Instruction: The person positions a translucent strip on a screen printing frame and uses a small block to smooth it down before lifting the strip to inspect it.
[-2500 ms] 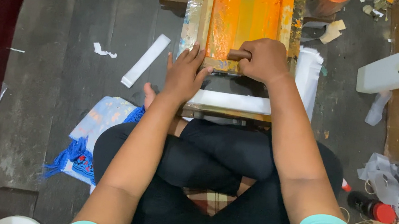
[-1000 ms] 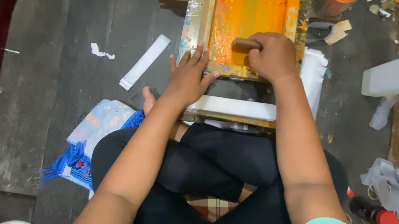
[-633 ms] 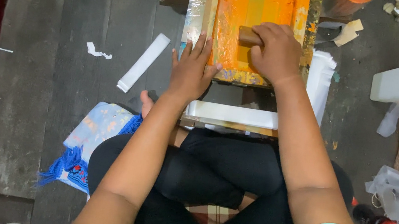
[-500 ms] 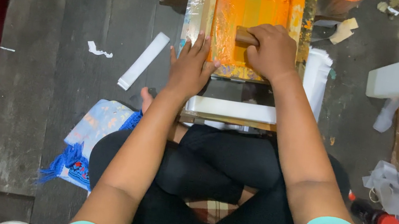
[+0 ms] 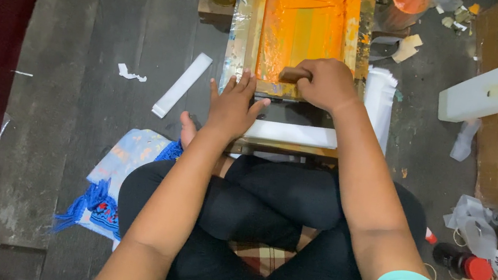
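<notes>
On dark floorboards (image 5: 90, 103), right hand (image 5: 326, 82) grips a squeegee (image 5: 292, 74) over the orange-inked screen (image 5: 302, 23); left hand (image 5: 233, 105) lies flat, open.

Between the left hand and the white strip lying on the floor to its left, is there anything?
In the head view, only bare dark floor lies between the left hand and the white strip; a small torn white scrap sits farther left, beyond the strip.

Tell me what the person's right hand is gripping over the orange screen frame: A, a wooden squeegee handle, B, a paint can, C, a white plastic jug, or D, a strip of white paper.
A: the right hand is closed around the wooden squeegee at the near edge of the orange-inked screen frame, while the left hand lies flat beside it.
</notes>
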